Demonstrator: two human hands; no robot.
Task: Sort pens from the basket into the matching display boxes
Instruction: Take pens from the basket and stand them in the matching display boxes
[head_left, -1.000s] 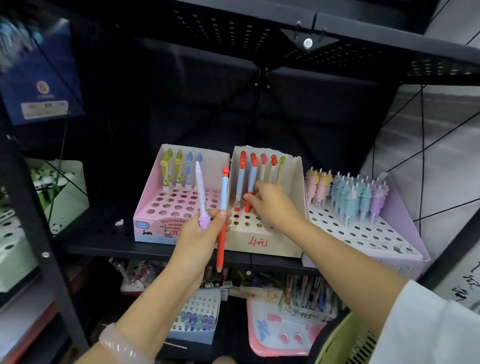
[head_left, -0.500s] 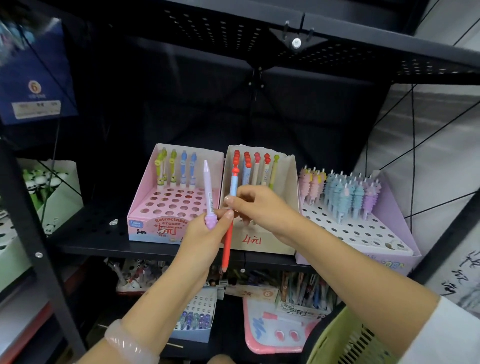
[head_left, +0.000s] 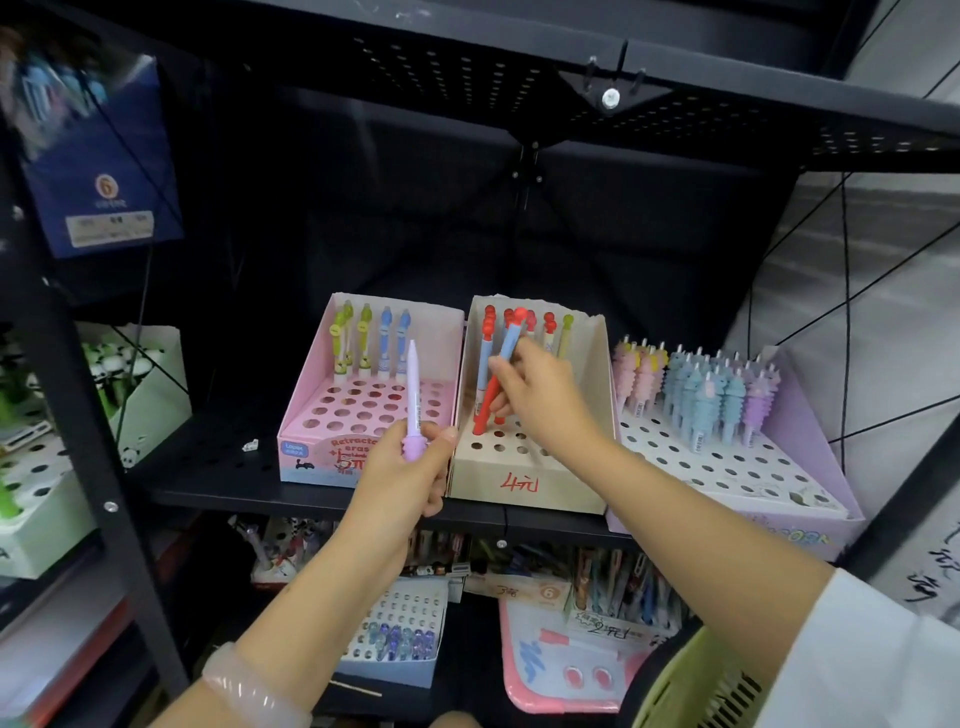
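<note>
A red-blue pen (head_left: 496, 376) is pinched in the right hand (head_left: 540, 395), tilted, its red tip just at a front hole of the beige box (head_left: 524, 483) on the shelf (head_left: 218, 462); whether it is seated cannot be told. A lilac pen (head_left: 413, 400) is held upright in the left hand (head_left: 405, 467), grip closed round its ribbed end, in front of the pink box (head_left: 311, 457). Matching lilac pens are seen in the purple box (head_left: 810, 519) at right. The basket (head_left: 691, 686) is partly seen at bottom right. Risk: with the pen tilted, the hole may be missed or the tip jammed at the rim. Standing pens behind may be knocked by the fingers. The lilac pen may be misfiled in the pink box, being nearest.
</note>
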